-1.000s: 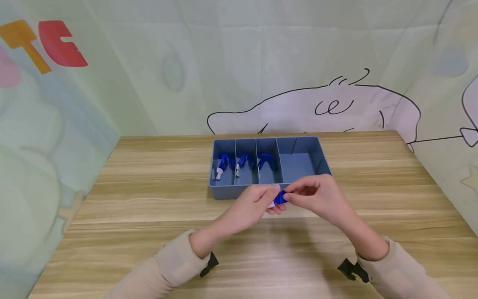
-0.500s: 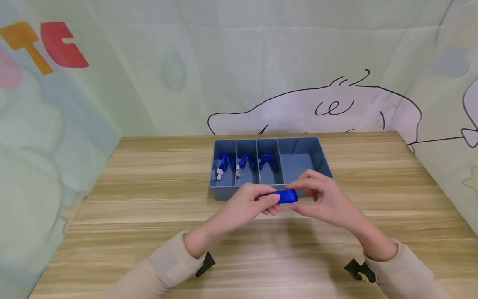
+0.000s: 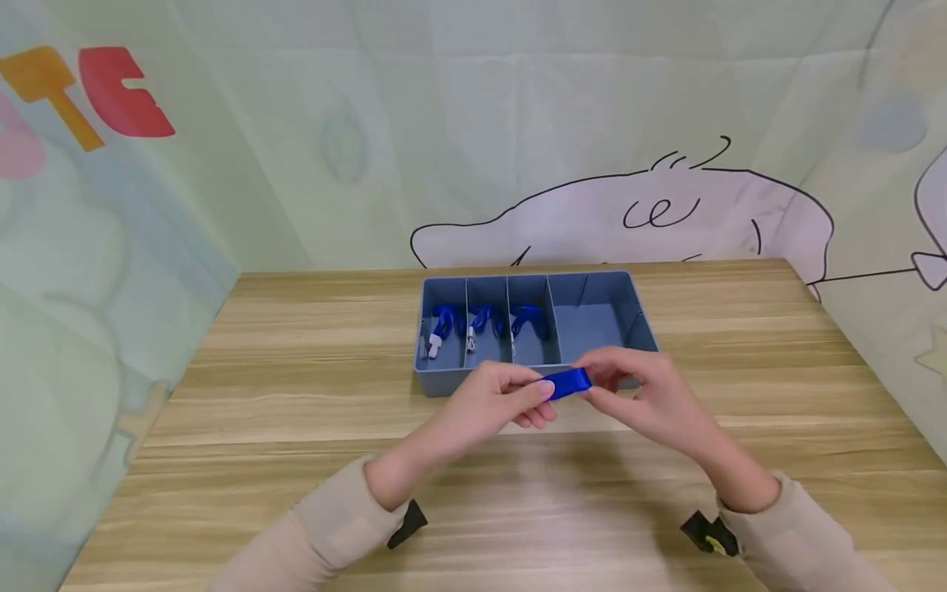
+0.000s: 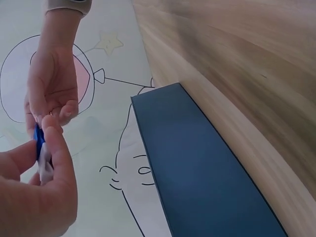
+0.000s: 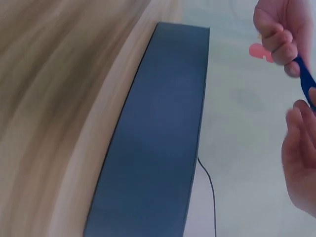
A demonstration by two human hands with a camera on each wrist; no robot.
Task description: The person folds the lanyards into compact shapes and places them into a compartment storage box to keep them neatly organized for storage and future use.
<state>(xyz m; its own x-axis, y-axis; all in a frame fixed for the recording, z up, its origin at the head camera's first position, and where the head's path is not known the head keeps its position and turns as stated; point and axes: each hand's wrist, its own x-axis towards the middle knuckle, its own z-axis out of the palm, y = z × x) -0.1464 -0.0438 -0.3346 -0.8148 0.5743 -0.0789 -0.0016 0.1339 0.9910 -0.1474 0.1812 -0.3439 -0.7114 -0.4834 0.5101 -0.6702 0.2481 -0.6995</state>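
Observation:
A folded blue lanyard (image 3: pixel 568 383) is held between the two hands, just in front of the tray. My left hand (image 3: pixel 503 399) pinches its left part, thumb on top. In the left wrist view a white piece (image 4: pixel 45 163) shows between the left fingers, beside the blue strap. My right hand (image 3: pixel 639 390) pinches the lanyard's right end with thumb and forefinger. The right wrist view shows the flat blue strap (image 5: pixel 305 79) spanning from one hand to the other. Most of the white piece is hidden in the head view.
Behind the hands stands a blue-grey divided tray (image 3: pixel 451 381). Its three narrow compartments each hold a bundled blue lanyard, such as the leftmost lanyard (image 3: pixel 445 321) with a white clip. The wide right compartment (image 3: pixel 592 325) shows bare floor. A printed cloth (image 3: pixel 370 148) hangs behind the wooden table (image 3: pixel 311 362).
More of the blue strap has come into view between the hands. My right fingers spread apart around its end half a second ago and are now closed on it. The tray has not moved.

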